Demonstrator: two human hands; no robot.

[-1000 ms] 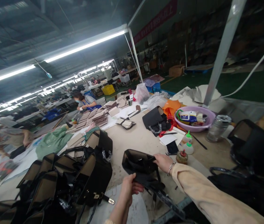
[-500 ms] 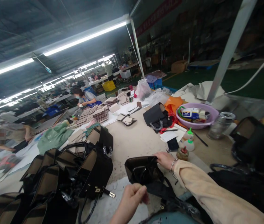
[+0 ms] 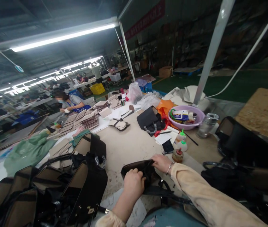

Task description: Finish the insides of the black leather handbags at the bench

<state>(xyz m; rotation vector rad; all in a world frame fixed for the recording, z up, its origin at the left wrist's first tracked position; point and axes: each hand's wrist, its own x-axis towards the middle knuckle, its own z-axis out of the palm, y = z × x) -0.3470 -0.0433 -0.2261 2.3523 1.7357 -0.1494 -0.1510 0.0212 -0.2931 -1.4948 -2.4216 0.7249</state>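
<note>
A black handbag with a dark open mouth lies in front of me at the table's near side. My right hand, with a bracelet at the wrist, pinches the far right corner of its rim. At the mouth of the same bag is my left hand, its fingers curled down onto the bag; the fingertips are partly hidden. Black straps trail from the bag toward my lap. To the left stand several more black handbags with brown linings, packed close together.
Just beyond my right hand are a small glue jar, green-capped bottles and a black phone. Farther back sit a purple basin, a glass jar and another black bag. Brown panels lie stacked; a co-worker sits behind.
My left hand has moved up and forward from below the bag to its mouth. My right hand keeps its grip on the rim. The view has turned to the right.
</note>
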